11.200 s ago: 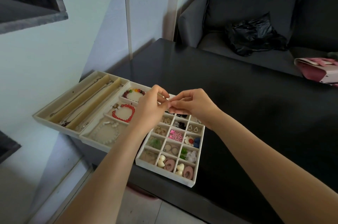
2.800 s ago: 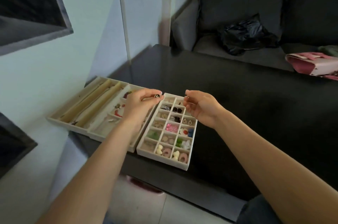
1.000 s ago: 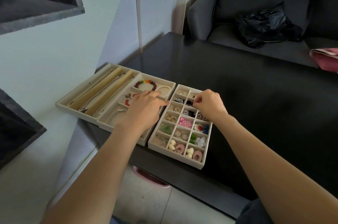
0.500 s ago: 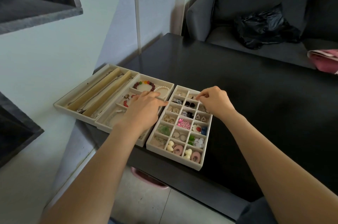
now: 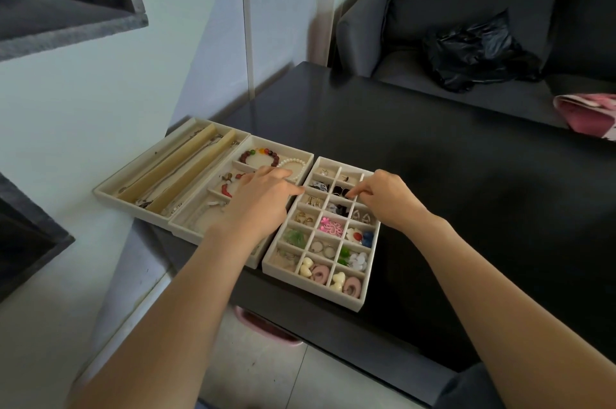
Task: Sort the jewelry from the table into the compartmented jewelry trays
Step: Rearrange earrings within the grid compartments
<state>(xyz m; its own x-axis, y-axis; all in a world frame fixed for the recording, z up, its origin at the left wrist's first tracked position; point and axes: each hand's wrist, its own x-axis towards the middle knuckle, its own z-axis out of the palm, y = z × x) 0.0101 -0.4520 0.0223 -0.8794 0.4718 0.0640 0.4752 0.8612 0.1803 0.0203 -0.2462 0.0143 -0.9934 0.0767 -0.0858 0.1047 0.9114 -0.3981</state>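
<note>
— Where are your hands right now?

— Both are over the trays. My left hand (image 5: 263,200) lies across the bracelet tray (image 5: 213,225), fingers stretched out flat toward the grid tray (image 5: 313,290), fingertips just reaching its near wall. It grips nothing that I can see.

— And the right?

— My right hand (image 5: 388,200) sits on the far right part of the grid tray, fingers curled, forefinger and thumb dipped toward the cell with the dark earrings (image 5: 341,191). Whether I actually pinch a piece there I cannot tell (the fingertips hide it).

— What lies around them?

— Just beyond my left fingers are the bead bracelet (image 5: 261,155) and the pearl bracelet (image 5: 295,163). Further left of that hand is the necklace tray (image 5: 110,190). Between my wrists, toward me, are the pink flower piece (image 5: 331,228) and the rings (image 5: 322,248). All three trays sit on the black table (image 5: 466,191).
</note>
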